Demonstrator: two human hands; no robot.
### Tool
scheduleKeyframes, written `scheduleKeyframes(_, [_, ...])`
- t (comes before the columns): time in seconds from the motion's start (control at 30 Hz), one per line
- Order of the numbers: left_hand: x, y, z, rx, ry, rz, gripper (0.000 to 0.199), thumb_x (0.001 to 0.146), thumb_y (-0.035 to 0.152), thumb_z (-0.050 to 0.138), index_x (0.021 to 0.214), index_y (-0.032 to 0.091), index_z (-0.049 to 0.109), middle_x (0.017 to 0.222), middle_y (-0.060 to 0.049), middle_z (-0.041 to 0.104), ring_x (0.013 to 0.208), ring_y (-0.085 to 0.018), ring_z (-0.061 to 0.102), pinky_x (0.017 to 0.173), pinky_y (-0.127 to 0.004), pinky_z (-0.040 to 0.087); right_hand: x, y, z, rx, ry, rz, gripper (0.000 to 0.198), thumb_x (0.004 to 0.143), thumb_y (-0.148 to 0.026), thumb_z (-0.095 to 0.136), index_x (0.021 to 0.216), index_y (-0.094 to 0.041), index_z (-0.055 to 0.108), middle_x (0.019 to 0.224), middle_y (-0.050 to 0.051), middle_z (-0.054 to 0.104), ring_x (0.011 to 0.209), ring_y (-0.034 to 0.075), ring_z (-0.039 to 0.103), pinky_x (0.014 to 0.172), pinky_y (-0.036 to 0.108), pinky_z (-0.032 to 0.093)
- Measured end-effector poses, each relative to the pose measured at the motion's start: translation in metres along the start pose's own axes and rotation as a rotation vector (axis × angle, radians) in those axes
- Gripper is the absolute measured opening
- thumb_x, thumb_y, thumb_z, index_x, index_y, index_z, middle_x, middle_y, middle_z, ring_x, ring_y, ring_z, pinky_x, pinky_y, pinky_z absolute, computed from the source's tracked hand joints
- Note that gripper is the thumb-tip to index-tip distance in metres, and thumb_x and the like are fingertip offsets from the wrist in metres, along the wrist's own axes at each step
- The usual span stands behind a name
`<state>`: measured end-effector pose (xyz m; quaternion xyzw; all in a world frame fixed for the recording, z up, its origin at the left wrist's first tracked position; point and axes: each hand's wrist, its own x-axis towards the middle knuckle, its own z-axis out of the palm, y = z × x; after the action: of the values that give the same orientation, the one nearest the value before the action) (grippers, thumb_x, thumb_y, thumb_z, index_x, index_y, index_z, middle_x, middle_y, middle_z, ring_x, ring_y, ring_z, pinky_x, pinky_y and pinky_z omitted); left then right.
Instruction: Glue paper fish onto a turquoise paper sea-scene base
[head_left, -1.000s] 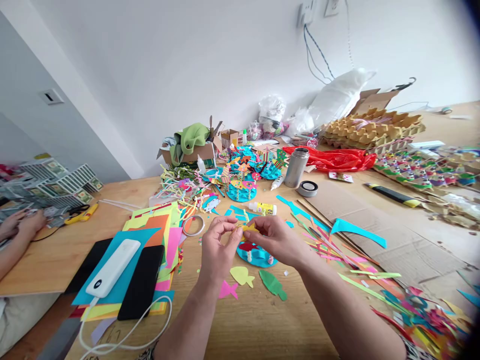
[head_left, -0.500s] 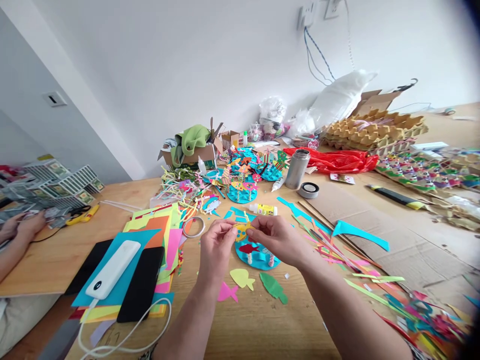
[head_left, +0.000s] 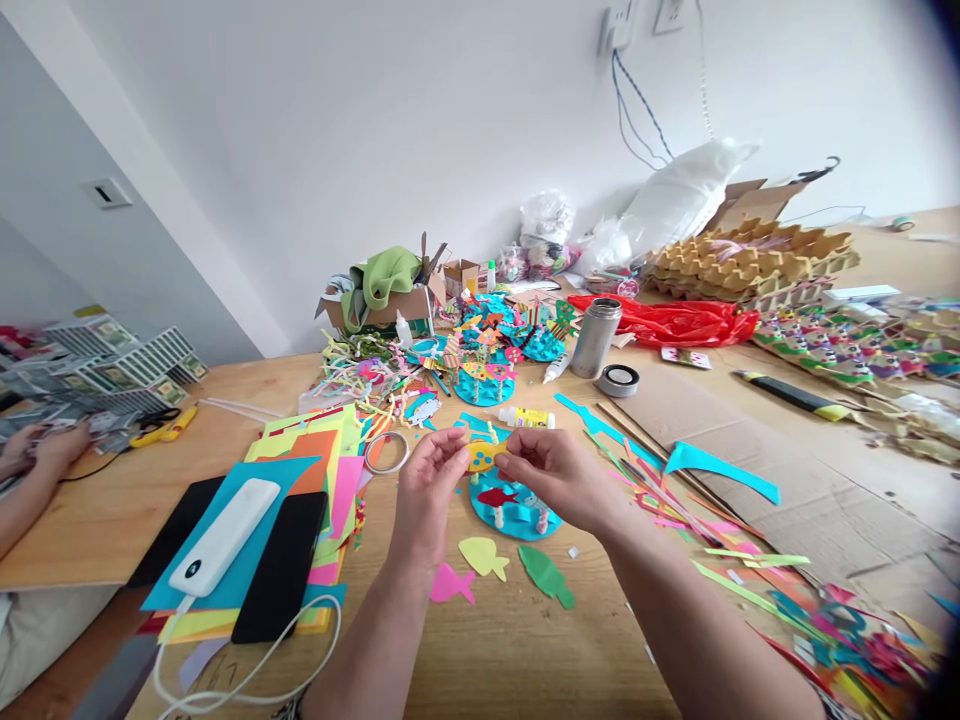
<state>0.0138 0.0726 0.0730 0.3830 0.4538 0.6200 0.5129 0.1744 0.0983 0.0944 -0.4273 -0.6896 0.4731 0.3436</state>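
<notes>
Yellow blue-dotted paper fish (head_left: 481,457), in finger-and-thumb pinch of left hand (head_left: 430,485) and right hand (head_left: 553,472).
Green cloth (head_left: 385,275) in brown cardboard box (head_left: 401,305) on wooden table (head_left: 540,655) near white wall (head_left: 420,120).

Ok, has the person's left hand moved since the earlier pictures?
Yes, slightly. Judged against the tape roll, which lies in nearly the same spot in the view, the left hand has shifted to the left, towards it.
</notes>
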Motion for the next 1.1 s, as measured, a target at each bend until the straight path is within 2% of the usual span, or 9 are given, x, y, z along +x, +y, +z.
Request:
scheduleKeyframes(0.1, [0.0, 0.0006, 0.0012, -0.003, -0.016, 0.016, 0.035, 0.064, 0.026, 0.075, 0.097, 0.017, 0.066, 0.092, -0.006, 0.068, 0.087, -0.017, 0.063, 0.078, -0.027, 0.049, -0.0007, -0.002, 0.0007, -0.048, -0.001, -0.009, 0.025, 0.079, -0.037, 0.059, 0.064, -0.018, 0.054, 0.055, -0.003, 0.048, 0.051, 0.008, 0.038, 0.047, 0.024, 0.029])
scheduleKeyframes(0.23, [0.0001, 0.0012, 0.001, 0.041, -0.029, 0.035, 0.034, 0.066, 0.023, 0.073, 0.099, 0.017, 0.065, 0.087, -0.004, 0.069, 0.08, -0.015, 0.063, 0.075, -0.026, 0.048, -0.0004, -0.0028, 0.0014, -0.134, 0.027, -0.061, 0.025, 0.082, -0.035, 0.056, 0.065, -0.017, 0.057, 0.057, -0.001, 0.054, 0.053, 0.009, 0.042, 0.05, 0.025, 0.034])
scheduleKeyframes(0.37, [-0.0001, 0.0024, 0.0001, 0.108, -0.015, 0.07, 0.034, 0.067, 0.022, 0.071, 0.1, 0.016, 0.064, 0.086, -0.005, 0.069, 0.079, -0.015, 0.063, 0.073, -0.026, 0.049, 0.0003, -0.0003, 0.0013, -0.141, 0.172, -0.125, 0.019, 0.083, -0.034, 0.057, 0.084, -0.017, 0.065, 0.075, 0.003, 0.066, 0.066, 0.013, 0.057, 0.062, 0.028, 0.046])
scheduleKeyframes(0.5, [-0.0005, 0.0026, 0.0006, 0.168, -0.008, 0.093, 0.035, 0.067, 0.023, 0.073, 0.1, 0.017, 0.065, 0.082, -0.004, 0.067, 0.076, -0.016, 0.063, 0.07, -0.026, 0.049, -0.0008, 0.0012, 0.0017, -0.115, 0.258, -0.194, 0.019, 0.083, -0.033, 0.06, 0.094, -0.018, 0.065, 0.084, 0.005, 0.069, 0.075, 0.016, 0.063, 0.069, 0.031, 0.051])
scheduleKeyframes(0.67, [-0.0018, 0.003, 0.0017, 0.144, -0.04, 0.088, 0.035, 0.067, 0.023, 0.073, 0.101, 0.018, 0.064, 0.082, -0.004, 0.068, 0.076, -0.016, 0.065, 0.069, -0.026, 0.051, -0.0007, 0.0026, 0.0034, -0.063, 0.221, -0.182, 0.023, 0.082, -0.031, 0.061, 0.101, -0.018, 0.062, 0.079, 0.003, 0.067, 0.073, 0.016, 0.063, 0.068, 0.031, 0.052])
scheduleKeyframes(0.8, [-0.0033, 0.0032, 0.0019, 0.118, -0.086, 0.076, 0.035, 0.069, 0.023, 0.072, 0.102, 0.018, 0.063, 0.081, -0.004, 0.069, 0.076, -0.016, 0.065, 0.07, -0.026, 0.051, 0.0011, 0.004, 0.0023, -0.06, 0.256, -0.179, 0.028, 0.079, -0.031, 0.063, 0.104, -0.017, 0.062, 0.088, 0.006, 0.065, 0.077, 0.017, 0.062, 0.07, 0.032, 0.052])
scheduleKeyframes(0.9, [-0.0034, 0.0025, 0.0018, 0.124, -0.097, 0.072, 0.035, 0.069, 0.022, 0.072, 0.103, 0.017, 0.063, 0.081, -0.004, 0.07, 0.075, -0.016, 0.065, 0.07, -0.026, 0.051, 0.0018, 0.0043, 0.001, 0.009, 0.148, -0.16, 0.029, 0.079, -0.03, 0.061, 0.105, -0.015, 0.061, 0.079, 0.003, 0.063, 0.069, 0.015, 0.059, 0.064, 0.031, 0.051])
scheduleKeyframes(0.97, [-0.0028, 0.0018, 0.0018, 0.126, -0.087, 0.072, 0.036, 0.07, 0.023, 0.071, 0.104, 0.017, 0.063, 0.081, -0.004, 0.07, 0.075, -0.016, 0.065, 0.071, -0.027, 0.051, 0.0019, 0.004, 0.0011, 0.035, 0.116, -0.145, 0.026, 0.08, -0.029, 0.059, 0.103, -0.015, 0.061, 0.074, 0.001, 0.061, 0.066, 0.014, 0.058, 0.062, 0.03, 0.05])
scheduleKeyframes(1.1, [-0.0013, 0.0009, 0.0029, 0.08, -0.01, 0.082, 0.036, 0.072, 0.027, 0.07, 0.106, 0.018, 0.063, 0.096, -0.007, 0.07, 0.084, -0.018, 0.067, 0.074, -0.029, 0.053, 0.0026, 0.0034, 0.0021, 0.085, 0.188, -0.127, 0.027, 0.08, -0.034, 0.061, 0.099, -0.016, 0.062, 0.078, 0.004, 0.064, 0.072, 0.016, 0.061, 0.069, 0.032, 0.052])
